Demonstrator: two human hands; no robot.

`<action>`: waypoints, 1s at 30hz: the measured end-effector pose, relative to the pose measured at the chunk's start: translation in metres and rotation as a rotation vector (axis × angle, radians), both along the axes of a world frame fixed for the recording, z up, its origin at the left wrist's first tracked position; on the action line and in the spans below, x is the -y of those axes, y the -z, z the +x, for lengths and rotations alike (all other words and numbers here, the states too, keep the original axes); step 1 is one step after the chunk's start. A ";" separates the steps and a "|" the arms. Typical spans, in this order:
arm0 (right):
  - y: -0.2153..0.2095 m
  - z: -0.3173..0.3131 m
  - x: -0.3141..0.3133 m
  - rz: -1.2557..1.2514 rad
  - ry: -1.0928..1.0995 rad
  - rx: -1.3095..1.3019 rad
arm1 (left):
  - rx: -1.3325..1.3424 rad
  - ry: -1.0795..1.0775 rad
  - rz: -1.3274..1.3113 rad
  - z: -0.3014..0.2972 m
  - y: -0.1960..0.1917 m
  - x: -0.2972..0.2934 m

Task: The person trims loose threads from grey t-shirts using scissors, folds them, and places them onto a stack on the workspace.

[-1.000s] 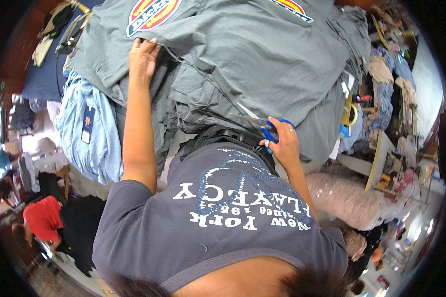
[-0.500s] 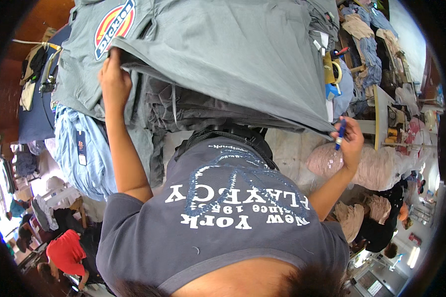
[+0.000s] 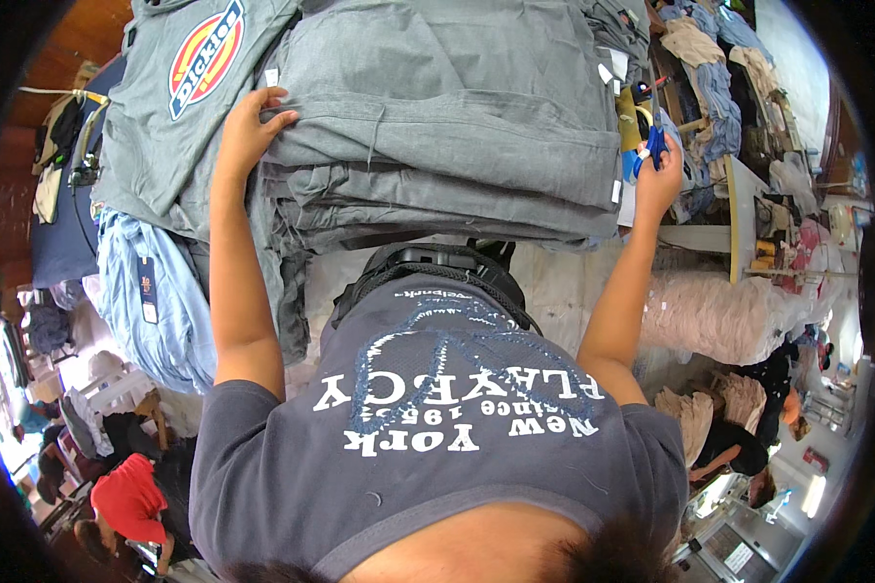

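Note:
A grey garment [image 3: 437, 126] lies folded over on top of a stack of dark grey garments [image 3: 379, 199] in front of me. My left hand [image 3: 253, 131] rests at the left end of its fold, thumb and fingers apart, beside a small white tag [image 3: 271, 77]. Past the right end of the stack, my right hand [image 3: 659, 180] is closed around blue-handled scissors [image 3: 654, 146], their blades pointing away from me. To the left of the stack lies another grey garment with a colourful printed patch [image 3: 207, 58].
Light blue garments [image 3: 156, 291] with a dark hang tag drape at the left. Beige bundles in clear wrap [image 3: 710, 316] lie at the right, below a table edge [image 3: 742, 219]. Heaps of clothing [image 3: 719, 92] stand at the far right. A person in red [image 3: 131, 496] bends over behind, lower left.
The lifted edge of the grey garment has come down and now lies folded on the stack. My left hand has let go of its edge; my right hand has moved away from me with the scissors.

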State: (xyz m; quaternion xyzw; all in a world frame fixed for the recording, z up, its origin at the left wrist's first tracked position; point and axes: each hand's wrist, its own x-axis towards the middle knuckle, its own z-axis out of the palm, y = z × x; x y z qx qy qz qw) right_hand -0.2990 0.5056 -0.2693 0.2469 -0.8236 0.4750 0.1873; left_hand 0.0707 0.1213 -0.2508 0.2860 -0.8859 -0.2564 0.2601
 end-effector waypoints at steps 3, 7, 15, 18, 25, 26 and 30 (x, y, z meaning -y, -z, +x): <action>-0.012 0.040 0.017 -0.038 -0.001 -0.094 | -0.066 -0.092 -0.370 -0.011 -0.005 -0.021; -0.004 0.061 0.036 0.057 -0.065 -0.062 | -0.050 -0.056 -0.188 -0.046 -0.001 -0.083; 0.038 0.054 0.043 0.198 -0.030 -0.088 | 0.052 0.138 0.023 -0.038 0.018 -0.097; 0.043 0.051 0.040 0.196 -0.026 -0.101 | 0.414 0.544 0.406 -0.001 -0.007 -0.098; 0.033 0.038 0.040 0.231 -0.042 0.084 | 0.606 0.223 0.267 0.047 -0.025 -0.098; 0.029 0.038 0.042 0.148 -0.091 0.097 | 0.504 0.193 0.270 0.034 -0.043 -0.099; -0.005 0.054 0.058 -0.073 -0.404 0.183 | 0.192 0.137 -0.229 0.004 -0.052 -0.099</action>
